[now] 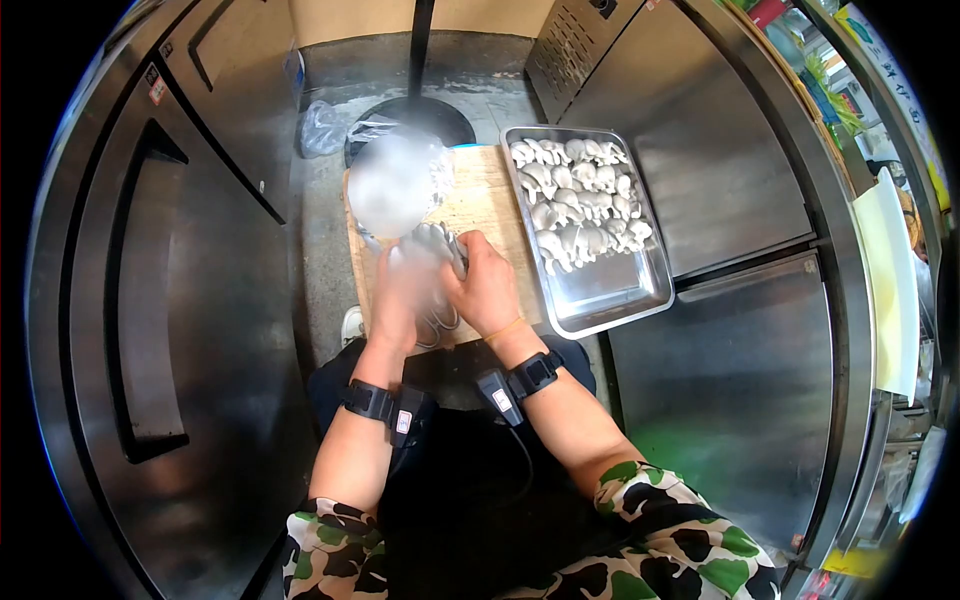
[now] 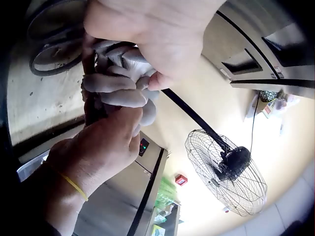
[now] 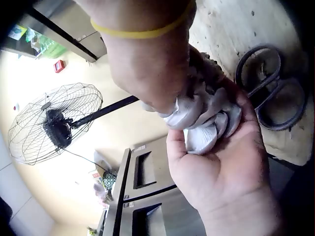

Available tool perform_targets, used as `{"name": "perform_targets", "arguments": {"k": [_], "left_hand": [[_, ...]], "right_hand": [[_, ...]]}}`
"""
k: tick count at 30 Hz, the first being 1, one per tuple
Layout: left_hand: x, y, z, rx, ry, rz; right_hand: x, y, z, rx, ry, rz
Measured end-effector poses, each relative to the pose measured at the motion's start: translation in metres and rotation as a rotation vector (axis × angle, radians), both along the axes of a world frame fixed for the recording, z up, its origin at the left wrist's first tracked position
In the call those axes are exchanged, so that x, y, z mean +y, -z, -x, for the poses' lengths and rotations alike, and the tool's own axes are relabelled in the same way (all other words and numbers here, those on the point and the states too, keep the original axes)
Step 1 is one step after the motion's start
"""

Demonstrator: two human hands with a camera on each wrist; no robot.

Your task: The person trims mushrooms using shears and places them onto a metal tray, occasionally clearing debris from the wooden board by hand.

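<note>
A cluster of grey oyster mushrooms [image 1: 432, 245] is held between both hands above a wooden board [image 1: 480, 190]. My left hand [image 1: 395, 295] cups the cluster from the left, its palm and curled fingers under the caps [image 3: 202, 137] in the right wrist view. From the other side my right hand [image 1: 485, 285] grips the same cluster; in the left wrist view its fingers are bent against the mushrooms [image 2: 118, 91]. Scissors [image 3: 270, 88] lie on the board beside the hands. A blurred patch covers part of the left hand in the head view.
A metal tray [image 1: 610, 300] with rows of mushrooms stands right of the board. A whitish round thing [image 1: 390, 185], blurred, is at the board's far left. Behind are a fan base [image 1: 450, 120] and a plastic bag [image 1: 322, 130]. Steel cabinets [image 1: 230, 300] flank both sides.
</note>
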State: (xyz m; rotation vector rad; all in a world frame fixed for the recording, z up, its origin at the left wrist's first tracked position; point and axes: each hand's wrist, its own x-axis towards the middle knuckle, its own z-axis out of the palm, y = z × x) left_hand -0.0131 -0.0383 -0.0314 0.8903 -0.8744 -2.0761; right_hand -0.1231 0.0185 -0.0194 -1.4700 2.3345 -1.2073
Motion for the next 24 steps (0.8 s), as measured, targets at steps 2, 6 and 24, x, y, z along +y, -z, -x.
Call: {"name": "perform_targets", "arguments": {"k": [2, 6, 24], "left_hand": [[0.000, 0.000, -0.001, 0.020, -0.012, -0.020], [-0.004, 0.008, -0.002, 0.020, 0.004, -0.059], [-0.015, 0.013, -0.015, 0.144, 0.137, -0.143]], "right_hand": [[-0.001, 0.004, 0.001, -0.035, 0.027, 0.026], [-0.001, 0.005, 0.002, -0.082, 0.043, 0.047], [-0.002, 0.011, 0.000, -0.266, 0.097, 0.216]]}}
